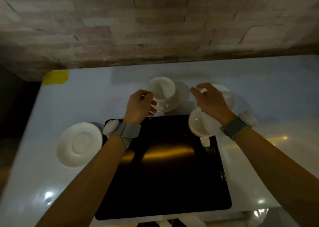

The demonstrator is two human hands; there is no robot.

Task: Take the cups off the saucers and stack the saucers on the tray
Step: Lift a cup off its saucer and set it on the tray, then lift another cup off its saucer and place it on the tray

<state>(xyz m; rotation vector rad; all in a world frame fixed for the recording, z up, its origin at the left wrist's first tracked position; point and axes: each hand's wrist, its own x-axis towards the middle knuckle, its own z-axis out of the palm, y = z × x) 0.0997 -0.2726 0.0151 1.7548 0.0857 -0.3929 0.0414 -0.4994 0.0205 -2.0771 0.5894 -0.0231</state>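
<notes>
A black tray (165, 168) lies in front of me on the white table. Just behind it a white cup (162, 88) stands on a saucer (172, 106), handle facing me. My left hand (140, 106) is at the cup's left side, with thumb and forefinger at the rim and the other fingers by the handle. My right hand (210, 99) hovers with fingers spread over a bare saucer (227, 95) at the back right. A second cup (201, 123) stands at the tray's far right corner. Another bare saucer (79, 145) lies left of the tray.
A brick wall (155, 28) runs along the table's far edge. Yellow tape (55, 77) marks the table's back left corner. The table's left edge drops off just beyond the left saucer. Both wrists wear grey bands.
</notes>
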